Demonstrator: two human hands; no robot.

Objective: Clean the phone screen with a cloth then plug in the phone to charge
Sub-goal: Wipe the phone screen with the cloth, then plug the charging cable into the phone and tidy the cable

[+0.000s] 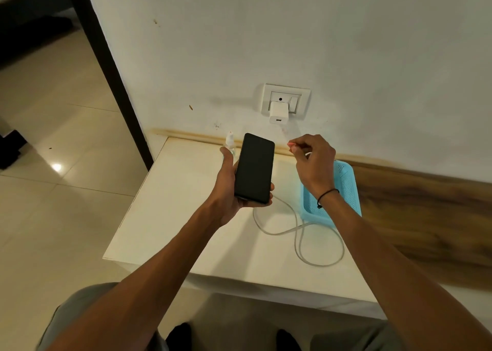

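My left hand [229, 188] holds a black phone [254, 168] over the white table [165, 217], its dark screen facing up. My right hand [314, 164] is raised to the phone's right and pinches the orange-tipped end of a white charging cable [300, 238]. The cable's slack lies in loops on the table, and one strand runs under the phone's lower edge; I cannot tell whether it is plugged in there. A white charger adapter [277, 112] sits in the wall socket [286, 95] just above my right hand, its USB port empty. No cloth is in sight.
A small spray bottle [230, 139] stands at the table's back edge, behind my left thumb. A light-blue perforated basket [346, 180] sits at the table's right, partly hidden by my right wrist. A wooden panel runs along the wall on the right. A tiled floor lies to the left.
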